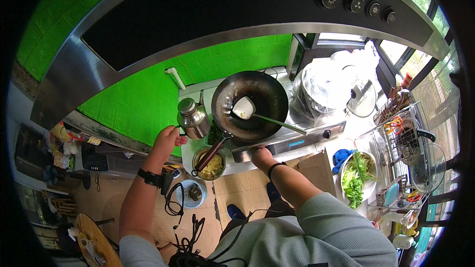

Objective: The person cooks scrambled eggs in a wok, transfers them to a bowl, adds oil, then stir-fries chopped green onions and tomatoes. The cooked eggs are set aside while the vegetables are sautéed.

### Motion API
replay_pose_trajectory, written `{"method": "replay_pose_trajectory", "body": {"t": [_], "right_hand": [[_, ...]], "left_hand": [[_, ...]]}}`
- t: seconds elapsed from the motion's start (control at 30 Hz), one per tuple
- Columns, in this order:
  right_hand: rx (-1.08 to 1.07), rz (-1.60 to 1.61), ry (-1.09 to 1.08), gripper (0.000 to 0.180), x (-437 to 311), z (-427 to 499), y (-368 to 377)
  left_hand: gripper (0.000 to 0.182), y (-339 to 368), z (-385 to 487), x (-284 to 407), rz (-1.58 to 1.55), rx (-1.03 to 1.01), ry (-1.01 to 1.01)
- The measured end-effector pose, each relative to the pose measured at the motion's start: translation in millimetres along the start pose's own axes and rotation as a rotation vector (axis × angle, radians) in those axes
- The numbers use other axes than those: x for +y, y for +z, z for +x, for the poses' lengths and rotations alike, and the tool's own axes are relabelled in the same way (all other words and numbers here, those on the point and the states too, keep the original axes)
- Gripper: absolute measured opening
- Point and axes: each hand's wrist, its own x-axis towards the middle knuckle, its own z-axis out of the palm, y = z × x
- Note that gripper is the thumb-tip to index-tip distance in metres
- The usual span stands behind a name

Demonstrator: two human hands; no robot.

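Observation:
My left hand [169, 141] grips the handle of a lidded stainless steel oil pot [194, 118], left of the wok. My right hand [262, 155] is at the front panel of the gas stove [285, 144], its fingers largely hidden where the knob would be. A dark wok [267, 92] with a wooden handle [213, 154] sits on the left burner. In it lies a metal spatula [243, 107], its long handle resting over the rim to the right. A metal bowl of pale yellow sliced food [213, 164] stands below the wok handle, near leafy greens [214, 133].
A range hood [222, 7] hangs overhead. Right of the wok is a large pot wrapped in clear plastic [315, 89]. Farther right are a bowl of green vegetables [356, 180], a blue cloth [341, 158] and a wire dish rack [393, 163] with a knife. A blue basin [191, 193] is below the counter.

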Motion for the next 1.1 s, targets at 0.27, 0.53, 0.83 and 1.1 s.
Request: {"method": "replay_pose_trajectory", "body": {"t": [0.27,0.53,0.83,1.1], "right_hand": [[-0.162,-0.526,-0.034,0.035,1,5,3],[-0.253,-0.955,-0.232,0.036,-14,-4,-8],[-0.26,-0.204,0.279,0.056,-55,-59,-167],[0.256,1.357,0.123,0.031,-49,-47,-229]], "left_hand": [[0.032,0,2,-5,-0.013,-0.018,0.008],[0.033,-4,5,-11,0.007,-0.057,0.016],[0.025,-11,-1,-2,0.005,-0.088,0.039],[0.027,-8,14,4,0.078,-0.122,0.038]]}}
